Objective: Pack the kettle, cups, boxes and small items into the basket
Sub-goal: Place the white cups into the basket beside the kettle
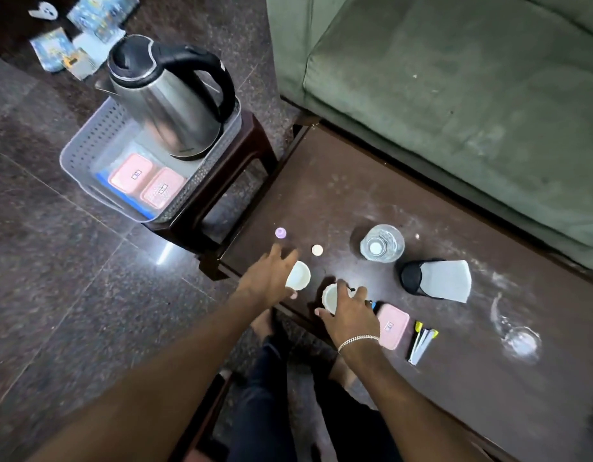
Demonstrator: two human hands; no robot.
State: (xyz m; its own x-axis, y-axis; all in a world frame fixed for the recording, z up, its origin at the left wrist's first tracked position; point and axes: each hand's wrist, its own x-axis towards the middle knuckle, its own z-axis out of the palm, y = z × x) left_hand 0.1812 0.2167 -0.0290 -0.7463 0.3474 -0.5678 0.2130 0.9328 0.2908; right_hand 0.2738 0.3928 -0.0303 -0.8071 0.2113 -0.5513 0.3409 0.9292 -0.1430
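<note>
1. While the kettle (168,95) stands in the basket (85,151) at 10 o'clock beside two pink boxes (146,181), both hands work on the worktop (355,201).
2. The left hand (271,275) grasps one white cup (300,275).
3. The right hand (351,315) grasps the other cup (331,296); a third pink box (393,325) lies at its 3 o'clock.

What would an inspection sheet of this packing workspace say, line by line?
Surface: dark brown table, dusty white smears.
Job's things: kettle and two pink boxes in the basket; two white cups, a third pink box on the table.
Clutter: water bottle, markers, overturned glass.
Hands: left hand and right hand each on a cup.
Cables: nothing seen.
Surroundings: green sofa, stone floor, stool under the basket.
</note>
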